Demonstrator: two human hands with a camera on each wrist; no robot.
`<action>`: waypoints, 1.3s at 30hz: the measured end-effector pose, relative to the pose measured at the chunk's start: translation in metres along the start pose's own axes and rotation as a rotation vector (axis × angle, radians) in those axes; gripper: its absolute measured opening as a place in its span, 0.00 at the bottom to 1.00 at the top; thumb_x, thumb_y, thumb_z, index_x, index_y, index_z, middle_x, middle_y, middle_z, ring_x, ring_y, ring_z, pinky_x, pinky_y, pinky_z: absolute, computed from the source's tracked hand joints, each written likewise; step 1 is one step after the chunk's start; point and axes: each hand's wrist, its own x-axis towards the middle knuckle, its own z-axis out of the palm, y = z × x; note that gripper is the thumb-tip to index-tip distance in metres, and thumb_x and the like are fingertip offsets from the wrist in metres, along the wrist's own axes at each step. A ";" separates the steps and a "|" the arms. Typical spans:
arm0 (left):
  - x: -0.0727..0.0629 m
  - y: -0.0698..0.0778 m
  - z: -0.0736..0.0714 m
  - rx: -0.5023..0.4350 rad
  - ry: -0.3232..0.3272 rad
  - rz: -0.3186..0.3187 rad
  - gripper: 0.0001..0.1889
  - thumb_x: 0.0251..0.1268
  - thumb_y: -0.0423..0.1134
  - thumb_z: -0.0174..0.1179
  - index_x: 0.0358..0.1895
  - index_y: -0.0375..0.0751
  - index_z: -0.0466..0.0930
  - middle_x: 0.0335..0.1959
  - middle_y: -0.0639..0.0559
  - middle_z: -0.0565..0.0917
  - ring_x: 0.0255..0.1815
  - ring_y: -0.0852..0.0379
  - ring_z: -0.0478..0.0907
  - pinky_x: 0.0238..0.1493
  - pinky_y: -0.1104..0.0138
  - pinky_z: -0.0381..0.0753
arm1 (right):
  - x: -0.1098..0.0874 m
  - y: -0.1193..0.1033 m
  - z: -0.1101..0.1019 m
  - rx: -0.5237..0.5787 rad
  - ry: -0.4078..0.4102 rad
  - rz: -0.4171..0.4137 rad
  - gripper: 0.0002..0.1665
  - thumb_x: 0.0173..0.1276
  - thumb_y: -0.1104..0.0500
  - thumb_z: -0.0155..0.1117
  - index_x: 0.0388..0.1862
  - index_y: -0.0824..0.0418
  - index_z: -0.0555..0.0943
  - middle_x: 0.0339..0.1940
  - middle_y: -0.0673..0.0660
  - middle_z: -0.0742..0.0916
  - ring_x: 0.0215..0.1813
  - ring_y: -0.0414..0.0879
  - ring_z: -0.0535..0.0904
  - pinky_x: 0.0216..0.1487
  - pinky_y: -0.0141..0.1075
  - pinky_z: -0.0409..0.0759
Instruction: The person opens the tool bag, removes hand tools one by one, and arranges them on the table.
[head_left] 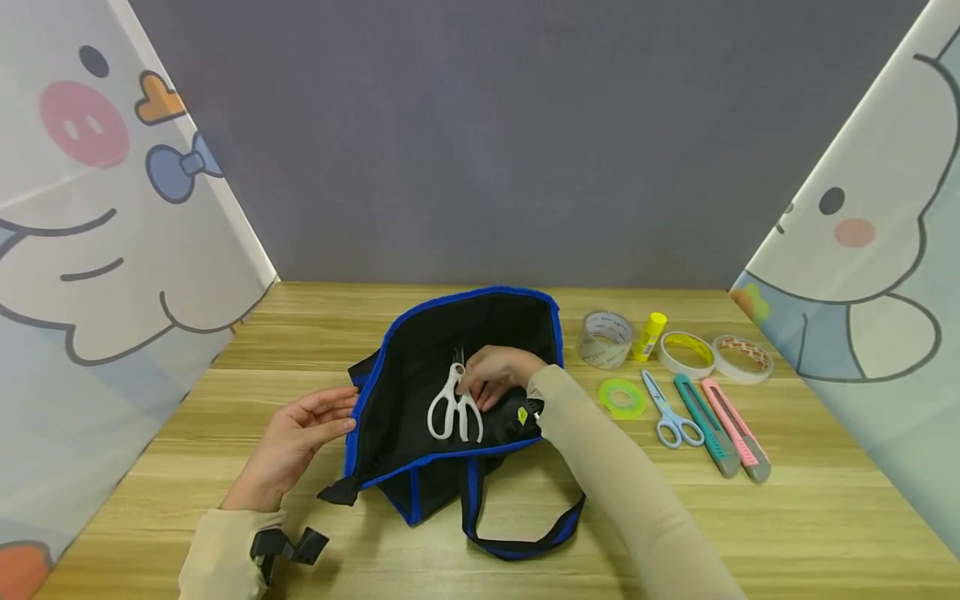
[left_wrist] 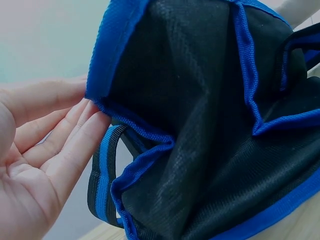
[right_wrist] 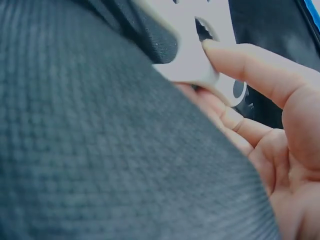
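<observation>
A black tote bag (head_left: 420,350) with blue trim lies with its mouth facing me. My left hand (head_left: 311,425) pinches the blue rim at the bag's left side, thumb in front and fingers behind, as the left wrist view (left_wrist: 55,135) shows. Inside the mouth, my right hand (head_left: 498,375) grips a pair of white-handled scissors (head_left: 447,408), its thumb (right_wrist: 250,65) pressed on the white handle. The handle loops point toward me, and the blades run into the dark interior. In the right wrist view, dark fabric (right_wrist: 115,140) covers much of the hand.
Right of the bag are clear tape (head_left: 605,340), a yellow glue stick (head_left: 649,336), two more tape rolls (head_left: 686,354), green tape (head_left: 622,399), blue scissors (head_left: 670,417), and teal (head_left: 707,425) and pink (head_left: 737,429) cutter knives. A bag handle (head_left: 525,548) loops toward me.
</observation>
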 end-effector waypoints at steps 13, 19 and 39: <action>-0.001 -0.002 0.002 -0.008 0.015 -0.003 0.24 0.64 0.14 0.54 0.57 0.42 0.84 0.48 0.55 0.86 0.49 0.61 0.83 0.51 0.70 0.83 | -0.002 0.006 0.000 0.095 -0.069 -0.029 0.12 0.62 0.72 0.68 0.25 0.62 0.75 0.23 0.59 0.83 0.24 0.48 0.84 0.29 0.37 0.87; -0.003 -0.004 0.003 -0.013 0.011 0.001 0.24 0.65 0.14 0.54 0.57 0.40 0.83 0.49 0.55 0.86 0.49 0.61 0.83 0.51 0.70 0.82 | -0.012 0.002 0.002 0.097 -0.067 -0.075 0.10 0.64 0.74 0.66 0.30 0.65 0.75 0.23 0.60 0.85 0.24 0.50 0.85 0.27 0.38 0.87; -0.001 -0.002 0.000 -0.017 -0.006 0.027 0.24 0.65 0.14 0.53 0.59 0.38 0.82 0.50 0.54 0.86 0.50 0.60 0.83 0.51 0.69 0.82 | -0.050 -0.010 -0.016 0.027 -0.052 -0.187 0.09 0.64 0.74 0.66 0.31 0.66 0.75 0.21 0.59 0.84 0.20 0.47 0.83 0.27 0.38 0.87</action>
